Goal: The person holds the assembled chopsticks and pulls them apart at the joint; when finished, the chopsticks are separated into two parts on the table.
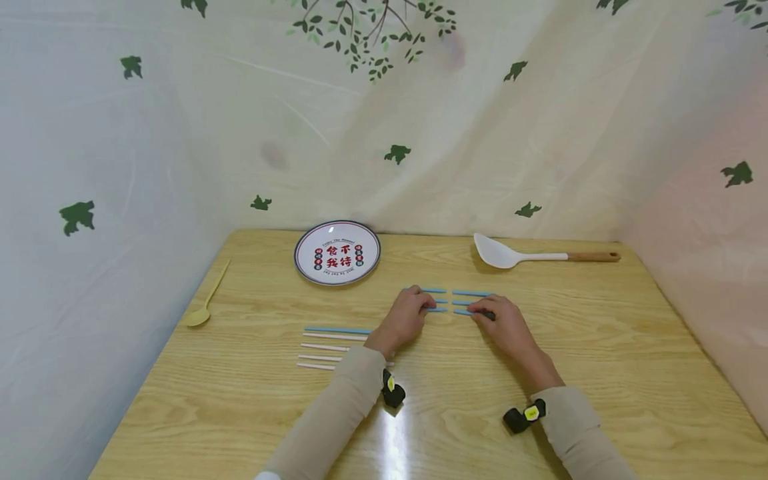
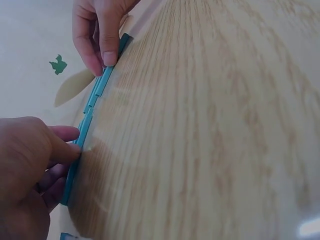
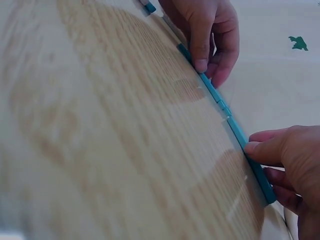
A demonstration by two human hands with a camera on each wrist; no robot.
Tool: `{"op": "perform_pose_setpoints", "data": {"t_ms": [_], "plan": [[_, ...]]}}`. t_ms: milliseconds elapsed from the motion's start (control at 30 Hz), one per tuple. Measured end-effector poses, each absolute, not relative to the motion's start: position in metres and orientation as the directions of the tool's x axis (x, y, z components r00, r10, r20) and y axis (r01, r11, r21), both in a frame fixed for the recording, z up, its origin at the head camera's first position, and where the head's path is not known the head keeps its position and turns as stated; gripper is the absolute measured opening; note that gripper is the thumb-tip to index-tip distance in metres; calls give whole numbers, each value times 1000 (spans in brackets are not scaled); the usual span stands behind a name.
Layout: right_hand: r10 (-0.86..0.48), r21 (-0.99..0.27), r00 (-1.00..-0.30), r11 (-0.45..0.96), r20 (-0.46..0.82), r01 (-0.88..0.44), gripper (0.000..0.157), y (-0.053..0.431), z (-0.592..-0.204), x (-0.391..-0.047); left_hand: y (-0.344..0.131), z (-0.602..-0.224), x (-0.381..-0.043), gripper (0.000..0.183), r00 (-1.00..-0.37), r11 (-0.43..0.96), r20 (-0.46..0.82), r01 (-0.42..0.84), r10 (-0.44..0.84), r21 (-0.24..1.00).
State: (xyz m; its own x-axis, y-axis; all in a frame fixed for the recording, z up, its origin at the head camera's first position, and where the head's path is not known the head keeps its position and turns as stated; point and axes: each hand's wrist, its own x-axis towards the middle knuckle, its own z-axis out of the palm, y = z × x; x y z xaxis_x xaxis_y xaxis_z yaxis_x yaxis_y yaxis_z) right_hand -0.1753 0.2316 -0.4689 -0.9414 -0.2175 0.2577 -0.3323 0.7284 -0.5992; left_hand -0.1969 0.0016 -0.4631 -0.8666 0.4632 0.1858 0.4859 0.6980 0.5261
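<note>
Two sets of short blue sticks lie end to end on the table in several rows, with a narrow gap between the sets. My left hand (image 1: 408,317) pinches the near stick of the left set (image 2: 84,130) between thumb and fingers. Across the gap, my right hand (image 1: 504,323) pinches the near stick of the right set (image 3: 250,159). Parts of both sets are hidden under the fingers. Partly behind the left forearm lie several thin pale sticks (image 1: 324,347) side by side, with a long blue stick (image 1: 336,329) along their far edge.
A white plate (image 1: 312,250) with red characters stands at the back, left of the hands. At the back right lies a white spatula (image 1: 501,255) with a wooden handle. A yellow spoon (image 1: 199,316) lies by the left table edge. A printed cloth (image 1: 336,173) hangs behind the table.
</note>
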Motion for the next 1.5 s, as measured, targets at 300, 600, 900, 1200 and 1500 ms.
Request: {"op": "perform_pose_setpoints", "data": {"t_ms": [300, 600, 900, 1200, 1500], "plan": [[-214, -598, -939, 727, 270, -338, 15, 232, -457, -169, -22, -444, -186, 21, -838, 670, 255, 541, 482, 508], [-282, -557, -878, 688, 386, -465, 17, 214, -443, -168, -82, -421, -172, 18, -879, 661, 239, 469, 412, 586], [-318, -582, -882, 663, 349, -470, 19, 184, -441, -163, -148, -425, -148, 16, -951, 739, 161, 308, 265, 600], [-385, -639, -879, 609, 282, -471, 19, 143, -445, -157, -186, -442, -147, 17, -964, 755, 92, 253, 249, 605], [-464, -720, -877, 566, 125, -402, 23, 102, -460, -154, -187, -454, -154, 11, -956, 760, 20, 245, 293, 602]]}}
